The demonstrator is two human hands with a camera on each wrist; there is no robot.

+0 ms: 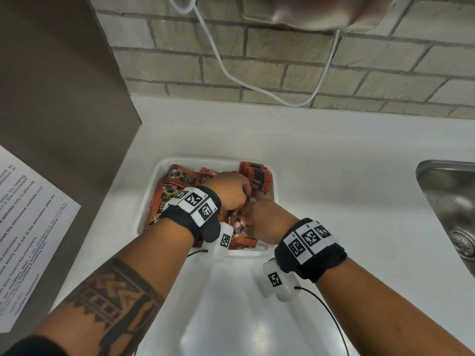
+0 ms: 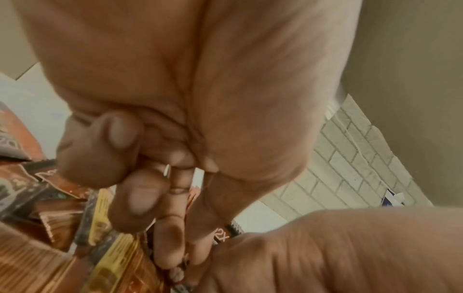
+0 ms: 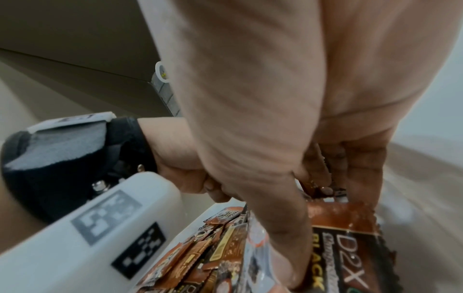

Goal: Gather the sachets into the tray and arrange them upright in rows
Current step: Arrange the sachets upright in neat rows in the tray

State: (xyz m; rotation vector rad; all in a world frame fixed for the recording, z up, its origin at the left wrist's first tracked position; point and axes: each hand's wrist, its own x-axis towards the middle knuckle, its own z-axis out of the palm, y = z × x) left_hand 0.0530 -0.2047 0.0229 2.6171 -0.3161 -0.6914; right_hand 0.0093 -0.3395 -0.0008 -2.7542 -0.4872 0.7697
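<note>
A white tray (image 1: 195, 159) on the counter holds red-brown sachets. Several stand upright in a row (image 1: 257, 176) along its right side; loose sachets (image 1: 169, 194) lie heaped on the left and at the front. Both hands are inside the tray, close together. My left hand (image 1: 245, 194) is curled at the near end of the upright row, its fingers (image 2: 140, 200) pinching thin sachet edges (image 2: 221, 236). My right hand (image 1: 254, 210) reaches down just in front of it, thumb (image 3: 278, 234) and fingers gripping a "D2X Black" sachet (image 3: 348, 255) on edge.
A steel sink (image 1: 447, 201) is set into the counter at the right. A printed sheet (image 1: 30, 227) hangs on a grey panel (image 1: 64, 98) at the left. A white cable (image 1: 231, 73) loops down the brick wall behind the tray.
</note>
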